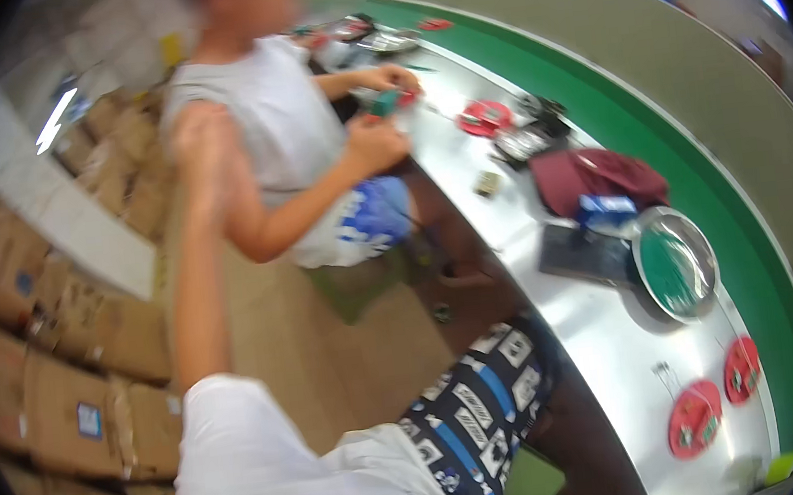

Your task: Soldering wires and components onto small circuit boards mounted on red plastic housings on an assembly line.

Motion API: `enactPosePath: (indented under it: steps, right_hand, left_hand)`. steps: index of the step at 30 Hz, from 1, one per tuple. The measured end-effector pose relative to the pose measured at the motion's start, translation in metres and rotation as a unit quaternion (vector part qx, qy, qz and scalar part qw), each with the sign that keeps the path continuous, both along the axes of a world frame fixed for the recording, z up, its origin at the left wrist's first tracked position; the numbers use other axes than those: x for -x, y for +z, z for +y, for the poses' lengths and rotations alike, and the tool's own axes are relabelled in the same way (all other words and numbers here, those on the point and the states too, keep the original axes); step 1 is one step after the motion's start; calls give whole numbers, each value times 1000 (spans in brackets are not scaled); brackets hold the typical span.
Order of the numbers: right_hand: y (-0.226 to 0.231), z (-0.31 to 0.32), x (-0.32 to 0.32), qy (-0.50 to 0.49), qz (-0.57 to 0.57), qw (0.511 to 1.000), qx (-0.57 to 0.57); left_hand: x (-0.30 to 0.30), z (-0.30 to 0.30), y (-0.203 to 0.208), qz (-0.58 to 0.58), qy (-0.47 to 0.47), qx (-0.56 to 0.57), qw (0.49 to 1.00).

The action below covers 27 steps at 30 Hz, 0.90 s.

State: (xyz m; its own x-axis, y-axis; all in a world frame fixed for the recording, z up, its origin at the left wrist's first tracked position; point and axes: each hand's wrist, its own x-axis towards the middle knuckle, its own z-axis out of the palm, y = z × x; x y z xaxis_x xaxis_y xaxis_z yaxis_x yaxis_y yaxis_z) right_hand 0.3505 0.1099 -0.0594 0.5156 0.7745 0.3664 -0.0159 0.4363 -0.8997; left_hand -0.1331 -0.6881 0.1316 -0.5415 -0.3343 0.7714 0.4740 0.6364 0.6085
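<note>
My left arm reaches up from the lower edge in a white sleeve. My left hand (202, 128) is at the shoulder and upper arm of a seated co-worker (256, 108) and seems to touch it; its fingers are smeared by motion. My right hand is out of view. The co-worker's two hands are close together over the bench edge, around a small green and red thing (385, 104) too blurred to name.
On the metal bench (579, 325) lie red discs (695, 419) with small parts, a maroon cloth item (597, 180), a dark flat box (576, 253) and a round metal bowl (709, 263) with green inside. A green belt runs behind. Cardboard boxes (65, 408) are stacked at left.
</note>
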Motion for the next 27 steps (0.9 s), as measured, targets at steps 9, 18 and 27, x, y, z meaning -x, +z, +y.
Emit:
enactPosePath:
  steps: [9,18,27]
  right_hand:
    - [3,-12,22,140,95,984,57]
    - [7,-59,63,394,48,918,-20]
    - [10,-58,50,431,63,898,67]
  left_hand:
    - [-70,293,-24,-254,-519,434,691]
    - [-24,574,-73,-141,-542,426,710]
    - [-4,617,-92,-3,-562,371,739]
